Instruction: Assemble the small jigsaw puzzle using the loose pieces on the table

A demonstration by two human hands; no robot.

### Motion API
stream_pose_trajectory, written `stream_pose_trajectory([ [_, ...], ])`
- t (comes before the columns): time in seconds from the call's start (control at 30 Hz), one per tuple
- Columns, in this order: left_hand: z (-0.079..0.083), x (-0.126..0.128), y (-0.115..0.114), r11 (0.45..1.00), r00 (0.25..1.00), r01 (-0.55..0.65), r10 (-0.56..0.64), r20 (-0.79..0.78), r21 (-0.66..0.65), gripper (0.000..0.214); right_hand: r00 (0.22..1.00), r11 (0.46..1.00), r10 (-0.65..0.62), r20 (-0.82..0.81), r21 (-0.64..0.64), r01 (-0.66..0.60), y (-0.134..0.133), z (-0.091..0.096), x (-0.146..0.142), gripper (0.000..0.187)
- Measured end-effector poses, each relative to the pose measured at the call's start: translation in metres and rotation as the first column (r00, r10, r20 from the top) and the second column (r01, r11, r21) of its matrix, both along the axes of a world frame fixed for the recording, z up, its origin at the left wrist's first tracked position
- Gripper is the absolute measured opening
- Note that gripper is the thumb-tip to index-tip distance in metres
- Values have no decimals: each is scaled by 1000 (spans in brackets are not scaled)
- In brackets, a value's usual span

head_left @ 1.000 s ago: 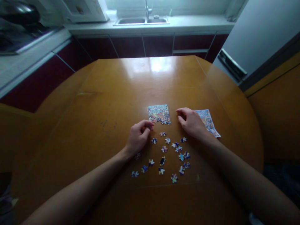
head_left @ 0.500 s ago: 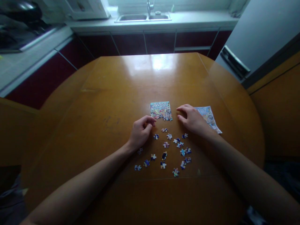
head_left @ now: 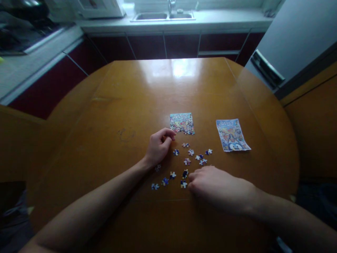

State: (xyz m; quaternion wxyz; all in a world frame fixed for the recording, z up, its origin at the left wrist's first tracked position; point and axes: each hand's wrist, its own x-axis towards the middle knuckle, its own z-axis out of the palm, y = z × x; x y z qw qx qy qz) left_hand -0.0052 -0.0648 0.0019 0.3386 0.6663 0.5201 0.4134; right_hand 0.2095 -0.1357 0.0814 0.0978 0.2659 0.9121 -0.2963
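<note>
A partly joined jigsaw puzzle (head_left: 181, 122) lies flat on the table, its near edge uneven. My left hand (head_left: 160, 144) rests at its near left corner with the fingers curled in; whatever they may hold is hidden. Loose puzzle pieces are scattered nearer to me, among them a dark one (head_left: 185, 173) and a blue one (head_left: 165, 181). Over the right-hand pieces is my right hand (head_left: 214, 186), palm down. Its fingers are bent and drawn together beside a dark and white piece (head_left: 183, 184), and the hand covers several others.
A creased picture sheet (head_left: 233, 135) lies on the wooden table (head_left: 131, 102), right of the puzzle. Beyond the table's far edge stand a counter with a sink (head_left: 151, 16) and, to the right, a fridge (head_left: 295, 38).
My right hand has moved from beside the puzzle and sheet down toward me, over the right-hand loose pieces. The sheet is now uncovered. My left hand stays in place.
</note>
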Motion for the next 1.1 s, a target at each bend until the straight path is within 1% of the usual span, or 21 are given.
stream_pose_trajectory([
  [0.03, 0, 0, 0, 1000, 1000, 0, 0, 3, 0, 19, 999, 998, 46, 10, 45, -46, -5, -5, -4, 14],
  [0.07, 0, 0, 0, 1000, 1000, -1, 1, 6, -1, 19, 998, 994, 60, 28, 88, -62, -9, -10, -8, 11],
  [0.13, 1, 0, 0, 1000, 1000, -3, 3, 6, -4, 19, 998, 986, 58, 28, 153, -62, -14, -20, -12, 11],
  [0.2, 1, 0, 0, 1000, 1000, -5, 5, 3, -7, 19, 998, 983, 49, 41, 173, -55, -15, -26, -14, 9],
  [0.27, 1, 0, 0, 1000, 1000, -6, 6, 4, -11, 19, 997, 985, 53, 54, 164, -61, -15, -28, -15, 8],
  [0.43, 0, 0, 0, 1000, 1000, -3, 3, 5, -16, 19, 991, 988, 119, 52, 92, -124, -13, -19, -14, 7],
  [0.5, -1, -1, 0, 1000, 1000, -2, 2, 4, -12, 19, 992, 992, 120, 39, 43, -122, -8, -12, -11, 9],
  [0.57, -1, -1, 0, 1000, 1000, -1, 1, 6, -11, 19, 997, 997, 73, -19, -1, -73, 1, -5, -4, 12],
  [0.63, -1, -1, 0, 1000, 1000, -1, 2, 11, -15, 19, 996, 1000, 3, -93, -18, -5, 10, 1, 4, 13],
  [0.67, -1, -1, 0, 1000, 1000, -1, 2, 14, -16, 19, 994, 1000, -28, -104, -12, 27, 14, 4, 7, 13],
  [0.7, -2, -1, 0, 1000, 1000, -1, 2, 16, -17, 19, 994, 999, -43, -103, -2, 43, 16, 5, 10, 15],
  [0.77, -2, -1, 0, 1000, 1000, 0, 0, 17, -16, 20, 996, 999, -20, -83, 26, 23, 13, 5, 12, 14],
  [0.87, -3, -1, 0, 1000, 1000, 4, -3, 13, -14, 19, 997, 995, 61, -38, 83, -58, -5, -6, 5, 6],
  [0.93, -2, -1, 0, 1000, 1000, 2, -2, 14, -13, 18, 995, 989, 99, 18, 108, -101, -19, -17, -5, 6],
  [0.97, -2, -1, 0, 1000, 1000, 1, 0, 15, -14, 18, 993, 987, 106, 43, 117, -110, -25, -23, -10, 8],
  [1.03, -1, -1, -1, 1000, 1000, -3, 3, 16, -15, 18, 991, 984, 97, 89, 139, -109, -33, -32, -17, 5],
  [1.1, -1, 0, -1, 1000, 1000, -2, 2, 18, -15, 18, 991, 983, 97, 96, 146, -111, -35, -35, -21, 4],
])
